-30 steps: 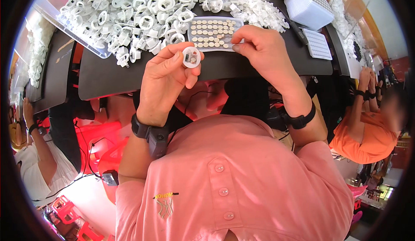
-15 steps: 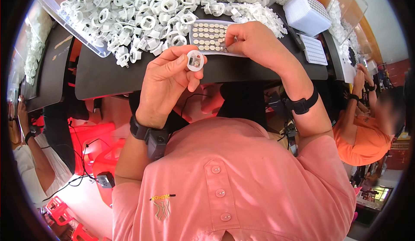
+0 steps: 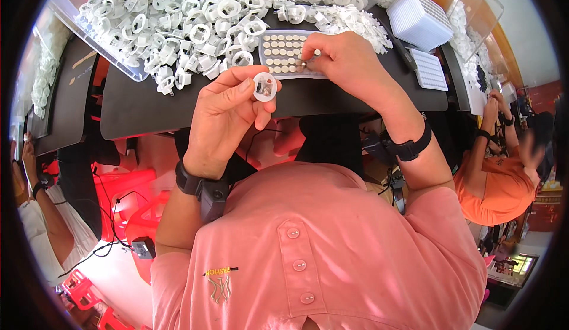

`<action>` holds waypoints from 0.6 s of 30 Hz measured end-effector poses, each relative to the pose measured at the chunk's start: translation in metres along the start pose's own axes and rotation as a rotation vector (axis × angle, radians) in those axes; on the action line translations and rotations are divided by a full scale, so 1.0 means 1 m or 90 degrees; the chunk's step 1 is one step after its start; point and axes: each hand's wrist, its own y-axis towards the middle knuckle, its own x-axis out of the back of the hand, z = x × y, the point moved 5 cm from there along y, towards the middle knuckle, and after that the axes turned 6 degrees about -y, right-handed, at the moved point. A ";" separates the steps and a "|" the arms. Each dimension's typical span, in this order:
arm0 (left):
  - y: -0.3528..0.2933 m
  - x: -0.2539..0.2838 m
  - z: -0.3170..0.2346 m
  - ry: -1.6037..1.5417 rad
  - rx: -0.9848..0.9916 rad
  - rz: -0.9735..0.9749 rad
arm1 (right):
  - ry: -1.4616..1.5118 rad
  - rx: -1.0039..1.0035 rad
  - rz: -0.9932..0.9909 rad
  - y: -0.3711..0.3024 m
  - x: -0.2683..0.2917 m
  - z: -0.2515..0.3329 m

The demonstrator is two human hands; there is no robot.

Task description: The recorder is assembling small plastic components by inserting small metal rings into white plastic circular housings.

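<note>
Between the thumb and fingers of my left hand (image 3: 228, 102) is a small round white plastic housing (image 3: 265, 87), its open face turned up with dark and metallic parts inside. My right hand (image 3: 344, 63) reaches over a pale shallow tray (image 3: 278, 35) that holds rows of small round metallic discs (image 3: 278, 52). Its thumb and index finger are pinched at the discs on the tray's right part. Whatever lies between those fingertips is too small and covered to make out. The right hand hides part of the tray.
A big heap of white plastic housings (image 3: 195, 19) lies at the back left of the black table (image 3: 160, 108). Small white parts (image 3: 361, 28) are piled behind my right hand. Stacked white trays (image 3: 418, 19) and a flat tray (image 3: 430, 70) stand right. Other people work either side.
My right hand has shifted slightly left along the tray, fingertips still down at the discs. My left hand holds the housing in almost the same place, a little lower and further left.
</note>
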 end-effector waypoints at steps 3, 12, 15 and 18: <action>0.000 0.001 0.000 -0.006 -0.002 0.007 | -0.121 -0.078 -0.006 0.000 0.004 -0.001; 0.000 0.001 0.000 0.002 -0.001 0.004 | -0.073 -0.063 0.013 -0.001 0.002 -0.004; 0.000 0.002 0.001 -0.001 0.000 -0.001 | -0.042 -0.076 0.009 0.001 -0.002 -0.004; -0.001 0.001 0.000 0.000 -0.003 -0.006 | -0.050 -0.097 0.013 0.001 -0.004 -0.003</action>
